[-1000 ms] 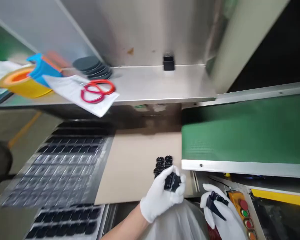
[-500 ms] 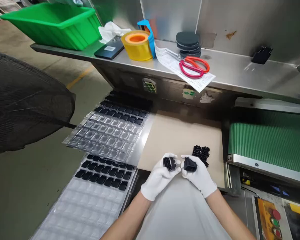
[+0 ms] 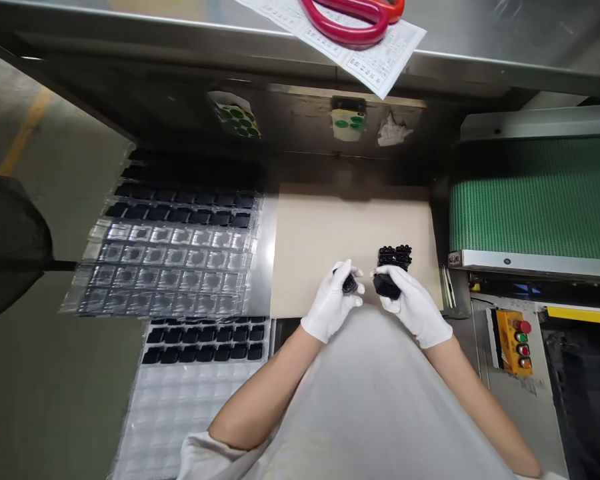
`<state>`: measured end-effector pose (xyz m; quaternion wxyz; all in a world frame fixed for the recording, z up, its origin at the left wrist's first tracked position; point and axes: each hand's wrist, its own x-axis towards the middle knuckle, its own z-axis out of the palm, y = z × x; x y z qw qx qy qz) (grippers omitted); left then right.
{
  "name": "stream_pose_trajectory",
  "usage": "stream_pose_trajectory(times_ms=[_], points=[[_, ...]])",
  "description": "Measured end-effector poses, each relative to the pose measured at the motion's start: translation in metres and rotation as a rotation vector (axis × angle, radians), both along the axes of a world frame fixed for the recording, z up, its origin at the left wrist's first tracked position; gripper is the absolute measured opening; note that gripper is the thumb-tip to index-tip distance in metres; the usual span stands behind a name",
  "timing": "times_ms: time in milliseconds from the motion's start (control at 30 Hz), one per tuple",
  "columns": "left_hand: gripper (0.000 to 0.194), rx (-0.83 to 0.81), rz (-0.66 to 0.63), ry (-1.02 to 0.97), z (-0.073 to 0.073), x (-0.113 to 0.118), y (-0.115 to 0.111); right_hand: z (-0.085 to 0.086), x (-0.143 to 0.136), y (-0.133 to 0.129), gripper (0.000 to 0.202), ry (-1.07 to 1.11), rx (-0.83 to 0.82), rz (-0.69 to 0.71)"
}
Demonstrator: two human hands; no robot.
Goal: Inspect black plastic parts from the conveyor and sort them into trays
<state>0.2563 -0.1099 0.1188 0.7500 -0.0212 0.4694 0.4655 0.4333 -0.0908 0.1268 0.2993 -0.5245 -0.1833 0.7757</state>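
White gloves cover both hands, held close together above the near edge of a beige board. My left hand is closed round a small black plastic part, its open side partly showing between thumb and fingers. Another black plastic part sits in my right hand, gripped by thumb and fingertips. The two parts are apart. Just beyond my right hand, several small black knobbed pieces lie grouped on the board, partly hidden by the hand.
Clear trays with black parts in some rows lie left, above another tray stack. A green conveyor belt runs at right, over a button box. Scissors and paper rest on the overhead shelf.
My view has tilted down and come closer to the bench. Both hands have turned the black parts, and the gap between the hands is slightly wider.
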Motion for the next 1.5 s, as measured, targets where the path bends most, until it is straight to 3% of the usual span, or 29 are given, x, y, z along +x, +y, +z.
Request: stream_pose_trajectory(times_ms=[67,167,233,333,500,667,967,1133,1367,1500], points=[[0.047,-0.030,0.006,-0.131,-0.006,0.000,0.001,-0.005,0.006,-0.005,0.034,0.051,-0.021,0.008],[0.038,0.007,0.025,-0.326,-0.007,-0.002,0.001,-0.005,0.011,-0.006,0.054,0.042,0.025,0.041],[0.053,0.098,0.008,-0.339,-0.004,-0.003,0.001,-0.001,0.011,-0.004,0.053,0.030,0.086,0.069],[0.068,0.199,-0.042,-0.208,0.004,-0.002,0.005,0.008,0.010,0.000,0.044,-0.030,0.189,0.136],[0.040,0.293,-0.094,0.042,0.022,0.002,0.010,0.028,0.010,0.003,0.048,-0.238,0.292,0.204],[0.037,0.368,-0.089,0.196,0.030,0.003,0.003,0.041,0.011,0.002,0.051,-0.351,0.352,0.223],[0.031,0.343,-0.001,-0.193,0.039,0.007,0.000,0.048,0.013,0.004,0.050,-0.350,0.317,0.248],[0.018,0.303,0.055,-0.165,0.037,0.017,-0.005,0.049,0.017,0.001,0.048,-0.397,0.349,0.268],[0.033,0.200,0.041,-0.143,0.037,0.026,0.000,0.043,0.020,-0.006,0.043,-0.347,0.318,0.139],[0.034,0.191,0.053,-0.113,0.041,0.023,0.005,0.048,0.017,-0.004,0.042,-0.303,0.311,0.113]])
